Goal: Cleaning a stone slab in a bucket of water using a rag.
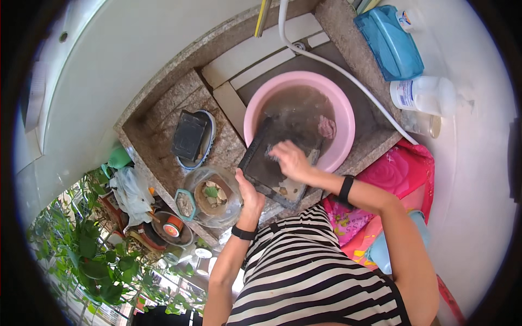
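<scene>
A dark rectangular shallow tray [261,163] with a raised rim leans over the near edge of a pink plastic basin [351,118]. Murky grey-brown water fills the basin, and part of the tray reaches into it. My left hand [251,193] grips the tray's near left edge, thumb up along the rim. Over the tray's wet surface, my right hand [293,162] has its fingers curled down. Something small and silvery shows at those fingertips, too blurred to name. Pale patches mark the tray's near right corner. A crumpled pinkish cloth [327,127] lies in the water at the right.
A stone sink [163,91] surrounds the basin. A white hose [359,77] crosses its right side. Left stand a blue-rimmed oval dish [211,138] bearing a dark block [189,135], and a glass bowl [234,183] with stones. Bottles [424,95] line the right ledge.
</scene>
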The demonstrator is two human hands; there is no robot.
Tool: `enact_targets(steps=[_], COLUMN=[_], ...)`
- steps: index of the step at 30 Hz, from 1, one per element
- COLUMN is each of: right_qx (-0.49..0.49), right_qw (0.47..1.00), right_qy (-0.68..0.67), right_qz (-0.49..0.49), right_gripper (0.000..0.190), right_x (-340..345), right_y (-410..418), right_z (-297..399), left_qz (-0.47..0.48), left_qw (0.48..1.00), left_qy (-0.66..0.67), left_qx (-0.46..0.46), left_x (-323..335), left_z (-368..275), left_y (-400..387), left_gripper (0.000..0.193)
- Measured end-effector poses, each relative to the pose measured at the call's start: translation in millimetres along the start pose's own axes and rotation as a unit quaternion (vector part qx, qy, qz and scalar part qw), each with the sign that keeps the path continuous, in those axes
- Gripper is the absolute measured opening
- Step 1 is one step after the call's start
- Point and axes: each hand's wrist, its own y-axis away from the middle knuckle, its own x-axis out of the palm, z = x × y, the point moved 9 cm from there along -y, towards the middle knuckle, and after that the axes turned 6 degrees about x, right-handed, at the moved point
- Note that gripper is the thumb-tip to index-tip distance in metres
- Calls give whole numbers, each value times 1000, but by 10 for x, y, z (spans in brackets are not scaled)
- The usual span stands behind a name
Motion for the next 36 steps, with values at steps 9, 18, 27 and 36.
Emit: enact_targets(steps=[9,18,27,36], right_qx=[-96,11,-53,-108], right_qw=[995,998,994,990], right_qy=[-15,58,22,9], right_qz=[-18,-11,96,85], right_gripper=[19,20,35,27], right_x=[84,65,104,64], right_y=[146,-107,760,902], right_z=[323,28,352,272], left_qz=[27,-5,-8,-41], left_qw=[999,999,999,995], left_qy=[14,-35,-35,-88], left_qx=[-12,-10,5,38], left_x=[56,4,36,42], left_z=[-2,31,-18,-166], left_y=[-11,-134,-273,-404], left_gripper=[54,57,55,51])
